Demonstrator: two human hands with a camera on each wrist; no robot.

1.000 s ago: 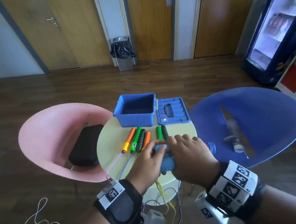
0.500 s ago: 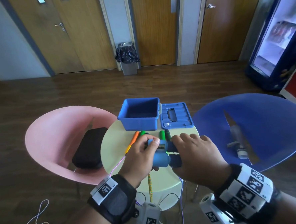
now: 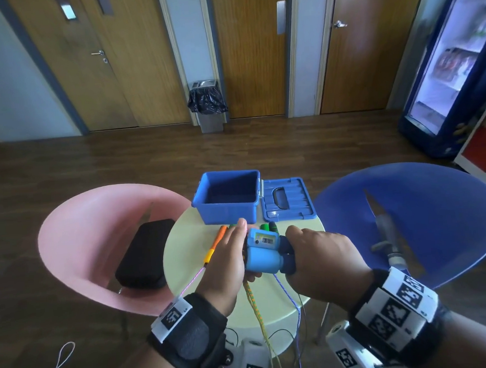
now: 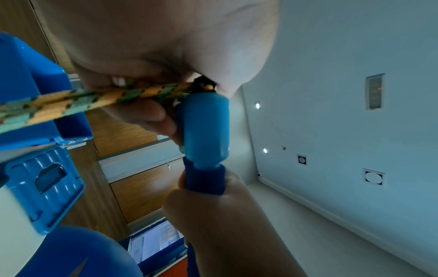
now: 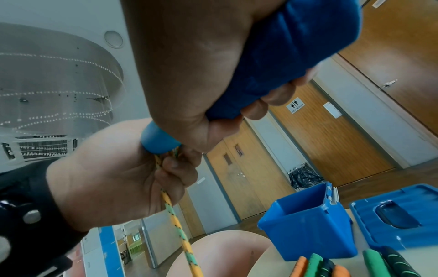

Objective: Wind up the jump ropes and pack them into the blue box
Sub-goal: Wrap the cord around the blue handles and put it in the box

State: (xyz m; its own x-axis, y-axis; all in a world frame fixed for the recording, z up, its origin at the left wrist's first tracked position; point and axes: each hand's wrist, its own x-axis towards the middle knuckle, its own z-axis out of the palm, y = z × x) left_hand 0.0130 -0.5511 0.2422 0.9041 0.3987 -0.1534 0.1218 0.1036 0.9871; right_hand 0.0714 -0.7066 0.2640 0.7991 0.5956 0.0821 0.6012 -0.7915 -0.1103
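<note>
Both hands hold the pair of blue jump rope handles (image 3: pixel 264 253) above the near part of the round surface (image 3: pixel 183 244). Her or his right hand (image 3: pixel 323 257) is wrapped round the darker blue grips at the right end, fingers curled tight, while the left hand (image 3: pixel 226 258) cups the lighter blue caps at the left end and pinches the orange-and-green braided rope (image 3: pixel 256 311) where it leaves a cap. That rope hangs down from the left hand past the surface's near edge, beside a thin purple cord (image 3: pixel 288 297). Just beyond the hands lie other handles, an orange one (image 3: pixel 215 246) and green ones (image 3: pixel 268 227), partly hidden. Farther back stands the blue box (image 3: pixel 227 197), open, with its lid (image 3: pixel 287 199) lying flat just to its right.
</note>
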